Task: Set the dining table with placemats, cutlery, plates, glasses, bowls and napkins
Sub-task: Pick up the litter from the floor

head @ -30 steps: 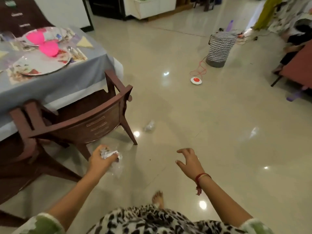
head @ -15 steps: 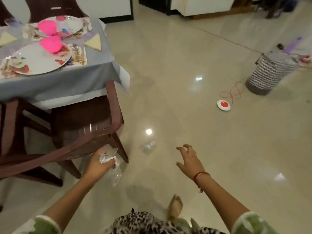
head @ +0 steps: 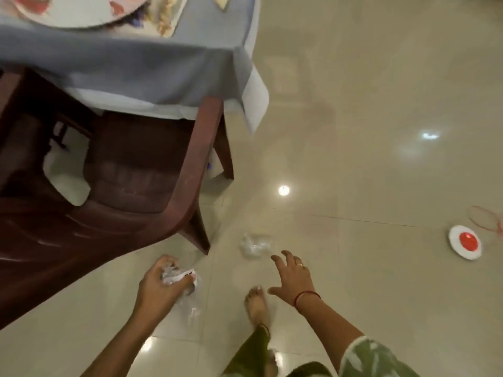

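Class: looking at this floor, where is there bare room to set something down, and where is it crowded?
Bare floor lies right of the tablecloth, above the red-and-white disc. It is crowded by the chair leg: crumpled plastic, both hands and a foot.

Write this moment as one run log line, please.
left hand: shut on crumpled plastic wrapper | right hand: open, reaching to clear wrapper on floor | chair beside

Floor point(head: 381, 104) — glossy polished tile, reflective. Chair point(head: 187, 164) — dark brown, smooth finish, moulded look. Tablecloth point(head: 136, 69): matt grey-blue cloth. Wrapper point(head: 254, 244) on the floor: clear crinkled plastic film.
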The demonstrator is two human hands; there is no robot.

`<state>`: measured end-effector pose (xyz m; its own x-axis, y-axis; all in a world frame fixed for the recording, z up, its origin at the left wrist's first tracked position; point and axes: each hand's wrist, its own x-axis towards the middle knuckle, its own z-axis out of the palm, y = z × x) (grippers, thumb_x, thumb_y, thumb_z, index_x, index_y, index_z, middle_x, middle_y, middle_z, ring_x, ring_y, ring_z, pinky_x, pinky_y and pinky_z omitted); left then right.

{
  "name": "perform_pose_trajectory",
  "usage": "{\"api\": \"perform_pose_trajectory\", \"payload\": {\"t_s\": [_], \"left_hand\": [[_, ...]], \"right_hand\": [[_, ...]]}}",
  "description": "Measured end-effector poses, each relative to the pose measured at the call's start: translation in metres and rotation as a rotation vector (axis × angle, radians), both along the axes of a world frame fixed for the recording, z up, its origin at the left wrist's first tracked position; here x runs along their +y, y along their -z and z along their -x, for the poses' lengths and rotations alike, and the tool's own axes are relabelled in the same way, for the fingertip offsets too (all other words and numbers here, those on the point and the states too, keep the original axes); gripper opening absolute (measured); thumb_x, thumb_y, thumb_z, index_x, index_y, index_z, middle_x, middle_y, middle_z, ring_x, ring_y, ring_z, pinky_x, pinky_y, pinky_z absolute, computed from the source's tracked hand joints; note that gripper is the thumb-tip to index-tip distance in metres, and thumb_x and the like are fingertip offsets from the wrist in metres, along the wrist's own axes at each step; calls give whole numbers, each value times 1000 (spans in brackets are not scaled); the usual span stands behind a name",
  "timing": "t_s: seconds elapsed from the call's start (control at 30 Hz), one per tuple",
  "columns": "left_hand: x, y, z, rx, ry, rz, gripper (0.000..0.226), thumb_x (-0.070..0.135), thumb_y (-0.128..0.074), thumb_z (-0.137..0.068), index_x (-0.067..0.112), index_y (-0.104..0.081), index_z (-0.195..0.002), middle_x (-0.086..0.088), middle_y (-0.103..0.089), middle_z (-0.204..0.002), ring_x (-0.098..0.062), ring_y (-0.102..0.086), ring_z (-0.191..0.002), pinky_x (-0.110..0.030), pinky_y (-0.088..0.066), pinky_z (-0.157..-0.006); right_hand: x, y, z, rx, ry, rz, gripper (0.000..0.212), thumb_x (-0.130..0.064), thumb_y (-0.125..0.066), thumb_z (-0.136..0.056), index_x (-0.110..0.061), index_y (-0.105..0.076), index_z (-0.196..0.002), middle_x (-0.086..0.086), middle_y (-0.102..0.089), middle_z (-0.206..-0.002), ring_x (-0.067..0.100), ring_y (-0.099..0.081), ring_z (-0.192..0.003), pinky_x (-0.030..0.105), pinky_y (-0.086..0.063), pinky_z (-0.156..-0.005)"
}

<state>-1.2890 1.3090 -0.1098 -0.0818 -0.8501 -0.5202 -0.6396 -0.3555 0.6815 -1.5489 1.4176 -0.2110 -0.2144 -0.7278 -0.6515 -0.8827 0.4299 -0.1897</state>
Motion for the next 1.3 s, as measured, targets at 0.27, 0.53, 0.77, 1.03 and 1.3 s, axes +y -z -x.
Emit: {"api": "perform_pose_trajectory", "payload": {"t_s": [0.27, 0.53, 0.77, 1.03, 1.3], "left_hand": [[-20, 177, 67, -113, -156, -89, 35, 40, -77, -52, 29, -56, -77, -4, -61, -72, -26, -60, -70, -36, -50, -63], [-43, 307, 60, -252, -134, -75, 33, 20, -88, -61, 26, -59, -76, 0, -63, -67, -32, -64, -61, -41, -57, -60], [-27, 275, 80, -248, -217, -76, 41, 39, -80, -33, 22, -56, -62, -7, -61, -58, -19, -56, -50, -23, -46, -55], [-30, 120, 189, -136, -175, 118, 26, 30, -79, -41, 17, -61, -54, -8, -65, -57, 0, -60, -51, -3, -42, -55], [-49, -53, 270, 143, -89, 11, 27, -11, -81, -64, -8, -68, -88, -5, -74, -71, 2, -64, -56, -8, -49, -56]], "right_hand": [[-77, 243, 29, 7, -172, -83, 100, -59, -58, -83, -28, 9, -151, 6, 9, -159, 33, 2, -146, 55, -9, -115], [-106, 429, 32, 5, -284, -16, 92, -50, -54, -87, -26, 9, -150, 9, -8, -159, 39, -15, -143, 61, -23, -107], [-92, 384, 33, -246, 204, 4, 77, -52, -50, -84, -30, -15, -149, 1, -42, -130, 24, -50, -109, 35, -46, -85], [-63, 154, 135, -662, 840, 442, 102, -50, -64, -53, -39, -22, -145, -12, -50, -108, 10, -56, -100, 25, -46, -78], [-66, -99, 241, -917, 900, 822, 82, -30, -70, -64, -46, -35, -136, -21, -59, -108, 1, -60, -100, 9, -47, -70]]}}
